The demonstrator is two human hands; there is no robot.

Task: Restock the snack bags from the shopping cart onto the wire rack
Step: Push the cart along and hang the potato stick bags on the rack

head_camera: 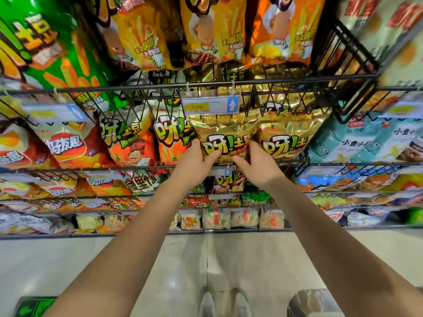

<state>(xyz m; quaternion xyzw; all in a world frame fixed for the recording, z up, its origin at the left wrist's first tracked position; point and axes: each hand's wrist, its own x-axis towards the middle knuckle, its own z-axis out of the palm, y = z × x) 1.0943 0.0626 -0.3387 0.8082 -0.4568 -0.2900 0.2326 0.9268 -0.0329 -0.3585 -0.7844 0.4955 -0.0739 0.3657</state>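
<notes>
Both hands [226, 163] around gold snack bag [225, 133] on wire rack [160, 84]

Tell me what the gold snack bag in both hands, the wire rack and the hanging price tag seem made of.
The gold snack bag: likely metallised plastic film, glossy; it crinkles and glints. The wire rack: thin metal rod, black coated, probably painted; straight rigid bars. The price tag: seemingly printed paper in a clear plastic holder; white clips, faint sheen.

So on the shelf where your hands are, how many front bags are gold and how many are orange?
Gold snack bags: 2, the held gold bag between left hand and right hand, and its gold neighbour.
Orange snack bags: 2, the near orange bag and the far orange bag.
Total: 4
</notes>
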